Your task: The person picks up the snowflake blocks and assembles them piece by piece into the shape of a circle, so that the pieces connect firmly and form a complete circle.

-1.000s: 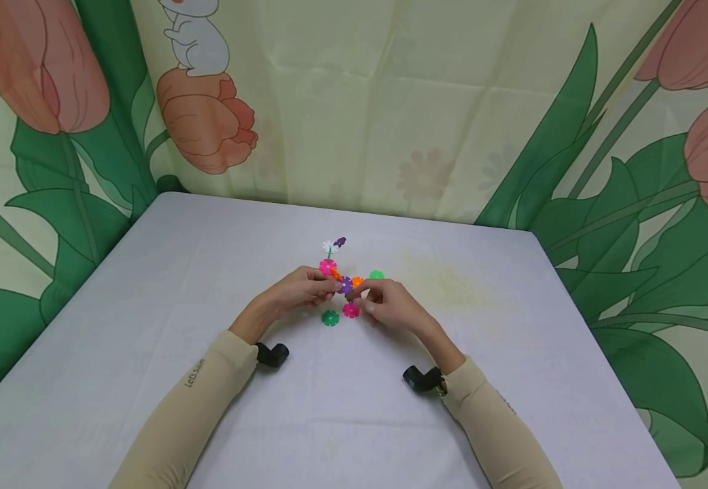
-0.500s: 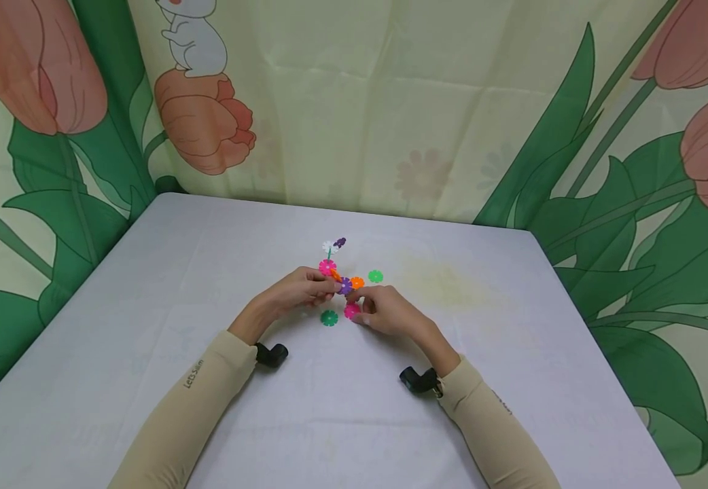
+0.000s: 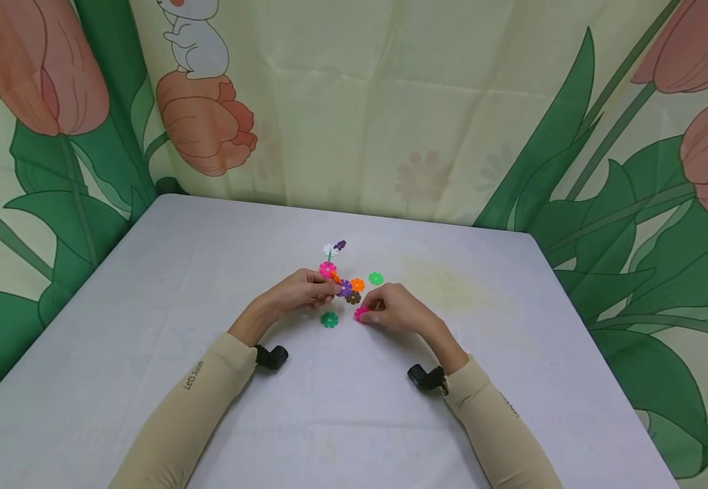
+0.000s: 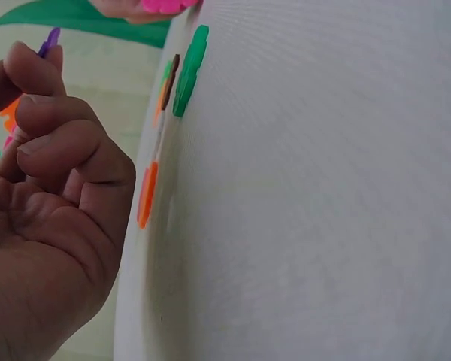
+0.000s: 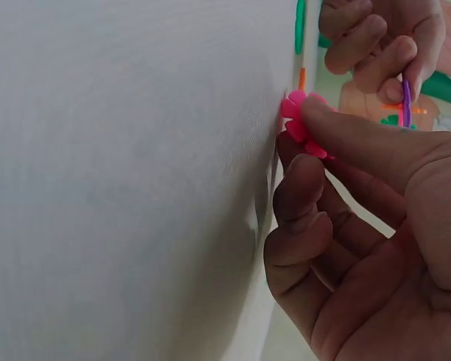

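My left hand (image 3: 302, 291) pinches a purple flower-shaped disc (image 3: 345, 288) between thumb and finger. That disc belongs to a joined chain, with an orange disc (image 3: 335, 276), a pink disc (image 3: 327, 269), a white disc (image 3: 329, 250) and a dark purple piece (image 3: 340, 244) beyond it. In the right wrist view, a separate bright pink flower-shaped disc (image 5: 295, 113) sits between the thumb and fingers of my right hand (image 5: 368, 203), close above the tabletop. The left wrist view shows the purple disc's edge (image 4: 51, 41) sticking up from the left fingertips.
Loose discs lie on the white tabletop (image 3: 342, 421): dark green (image 3: 329, 320) nearest me, brown (image 3: 352, 297), orange (image 3: 358, 285) and light green (image 3: 376, 278) farther off. A flower-patterned curtain (image 3: 354, 109) hangs behind the table's far edge.
My right hand has moved from over the brown disc to the pink disc, pinched it and drawn it slightly right. The brown disc now shows. My left hand holds nearly still.
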`<state>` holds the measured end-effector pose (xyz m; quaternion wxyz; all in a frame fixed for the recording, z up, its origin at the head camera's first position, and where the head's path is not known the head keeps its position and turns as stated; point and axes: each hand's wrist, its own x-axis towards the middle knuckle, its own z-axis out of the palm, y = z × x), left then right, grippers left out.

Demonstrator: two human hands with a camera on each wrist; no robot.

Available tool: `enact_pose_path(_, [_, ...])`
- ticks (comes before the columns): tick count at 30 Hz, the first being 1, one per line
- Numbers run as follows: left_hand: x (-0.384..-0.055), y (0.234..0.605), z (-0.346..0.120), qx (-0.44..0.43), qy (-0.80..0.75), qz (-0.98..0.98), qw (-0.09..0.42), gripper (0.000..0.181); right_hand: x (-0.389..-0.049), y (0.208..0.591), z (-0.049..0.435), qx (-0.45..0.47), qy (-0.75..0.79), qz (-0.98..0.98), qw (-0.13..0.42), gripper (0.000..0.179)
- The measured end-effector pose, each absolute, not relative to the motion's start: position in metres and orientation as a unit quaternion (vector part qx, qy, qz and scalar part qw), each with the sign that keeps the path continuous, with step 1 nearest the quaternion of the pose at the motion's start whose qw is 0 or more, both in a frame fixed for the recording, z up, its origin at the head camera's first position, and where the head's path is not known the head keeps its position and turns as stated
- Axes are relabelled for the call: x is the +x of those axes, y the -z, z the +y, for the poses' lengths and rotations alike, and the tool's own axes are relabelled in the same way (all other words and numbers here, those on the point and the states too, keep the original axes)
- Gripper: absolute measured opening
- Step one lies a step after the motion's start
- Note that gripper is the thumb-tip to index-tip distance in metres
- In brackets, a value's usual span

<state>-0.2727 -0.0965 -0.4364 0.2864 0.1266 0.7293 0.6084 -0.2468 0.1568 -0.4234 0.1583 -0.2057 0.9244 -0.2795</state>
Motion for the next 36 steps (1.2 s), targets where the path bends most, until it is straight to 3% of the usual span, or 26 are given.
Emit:
enact_pose_path(19, [-0.271, 0.437, -0.094, 0.112, -0.607, 0.730, 0.293, 0.036, -0.253, 0.423, 0.170, -0.182, 0.332, 0.911, 0.165, 0.010])
enact_pose_path(36, [-0.272, 0.438, -0.095, 0.109, -0.608, 0.728, 0.297, 0.036, -0.250, 0.416, 0.169, -0.192, 0.373, 0.900, 0.119, 0.016])
